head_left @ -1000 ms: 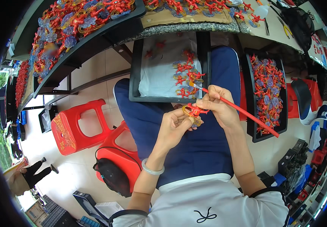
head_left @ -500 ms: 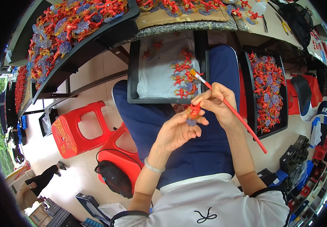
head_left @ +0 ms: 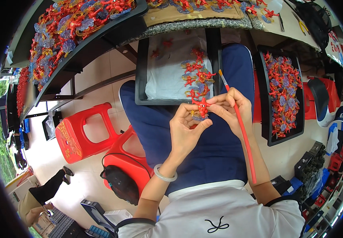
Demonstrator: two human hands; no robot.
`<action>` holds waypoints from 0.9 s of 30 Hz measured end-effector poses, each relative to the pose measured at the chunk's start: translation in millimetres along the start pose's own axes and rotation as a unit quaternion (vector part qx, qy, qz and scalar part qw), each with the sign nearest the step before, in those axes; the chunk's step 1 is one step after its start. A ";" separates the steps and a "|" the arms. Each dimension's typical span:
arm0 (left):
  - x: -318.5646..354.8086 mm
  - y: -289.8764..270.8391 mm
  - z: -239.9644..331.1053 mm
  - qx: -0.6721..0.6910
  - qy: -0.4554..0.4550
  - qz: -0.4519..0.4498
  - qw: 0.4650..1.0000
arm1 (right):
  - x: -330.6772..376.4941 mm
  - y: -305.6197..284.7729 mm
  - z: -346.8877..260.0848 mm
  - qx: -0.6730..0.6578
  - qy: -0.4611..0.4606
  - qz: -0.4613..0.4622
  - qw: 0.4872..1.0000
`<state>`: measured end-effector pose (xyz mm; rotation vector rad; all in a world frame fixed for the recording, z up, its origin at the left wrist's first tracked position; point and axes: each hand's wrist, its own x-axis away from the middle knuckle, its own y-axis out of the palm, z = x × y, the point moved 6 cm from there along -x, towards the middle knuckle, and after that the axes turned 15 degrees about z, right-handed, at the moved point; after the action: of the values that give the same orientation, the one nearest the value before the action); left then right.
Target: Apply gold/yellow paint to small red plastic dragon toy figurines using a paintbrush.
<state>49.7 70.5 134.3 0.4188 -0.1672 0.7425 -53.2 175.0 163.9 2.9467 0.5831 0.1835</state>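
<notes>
My left hand (head_left: 183,131) is closed on a small red figurine (head_left: 202,106) with a clear bluish-purple and yellow base, holding it just off the near edge of a black tray (head_left: 141,89). The fingertips of my right hand (head_left: 235,109) touch the figurine's right side. That same hand also grips a paintbrush (head_left: 241,131) with a long red handle; its bristles point up and away, clear of the figurine. Inside the tray, on white paper, several similar figurines (head_left: 195,73) lie in a cluster at the right.
A large tray heaped with figurines (head_left: 66,35) stands on the workbench at the far left. To the right, another black tray (head_left: 265,133) is full of them. Pliers (head_left: 303,27) lie on the far-right tabletop. Red stools (head_left: 70,144) and a black bag (head_left: 122,186) are at my left.
The figurine has turned and moved slightly toward the tray between my fingers. The paintbrush has swung more upright, its tip moving right, away from over the tray.
</notes>
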 end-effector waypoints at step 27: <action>0.6 -1.0 21.2 -0.174 0.124 0.003 0.977 | 5.2 -6.7 -3.6 0.109 0.013 0.059 0.992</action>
<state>50.9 61.2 153.4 -0.0092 -0.0607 0.7487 -51.4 183.5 166.9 3.1983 0.4591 0.1812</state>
